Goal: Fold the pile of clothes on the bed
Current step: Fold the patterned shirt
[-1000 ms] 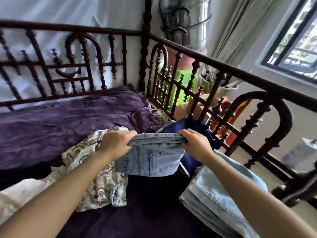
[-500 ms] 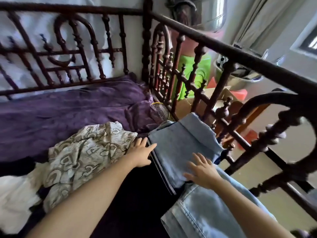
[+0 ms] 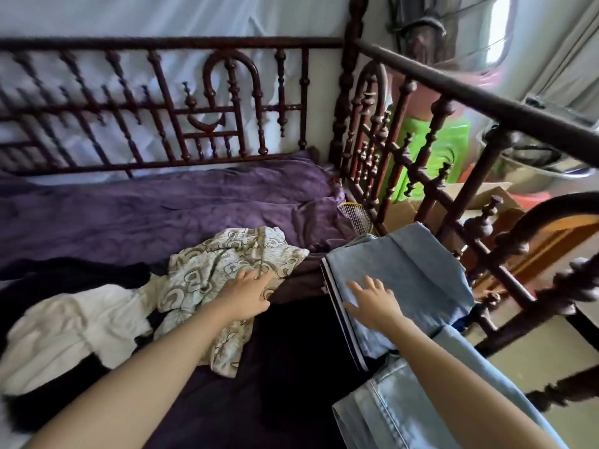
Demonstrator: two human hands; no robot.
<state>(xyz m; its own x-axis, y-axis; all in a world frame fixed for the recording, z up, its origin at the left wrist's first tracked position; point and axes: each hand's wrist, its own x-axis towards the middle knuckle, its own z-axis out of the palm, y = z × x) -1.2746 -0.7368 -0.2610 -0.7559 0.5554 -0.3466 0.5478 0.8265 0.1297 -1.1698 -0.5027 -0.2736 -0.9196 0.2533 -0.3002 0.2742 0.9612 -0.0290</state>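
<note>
Folded light-blue jeans (image 3: 405, 273) lie flat at the bed's right side, on top of a dark striped garment (image 3: 343, 322). My right hand (image 3: 372, 303) rests on their near left part with fingers spread. My left hand (image 3: 248, 293) lies with straight fingers on a crumpled beige patterned garment (image 3: 227, 264) in the middle of the bed. A second denim piece (image 3: 389, 406) sits at the near right under my right forearm. A white garment (image 3: 74, 325) lies crumpled at the left.
A purple sheet (image 3: 146, 215) covers the bed. A dark wooden spindle rail (image 3: 453, 92) runs along the back and right sides. A racket head (image 3: 355, 215) lies by the right rail. Boxes and a green item (image 3: 421, 150) stand beyond the rail.
Both hands held the jeans' waistband up a second ago; the jeans now lie folded flat. My left hand has moved left onto the patterned garment, while the right stays on the jeans.
</note>
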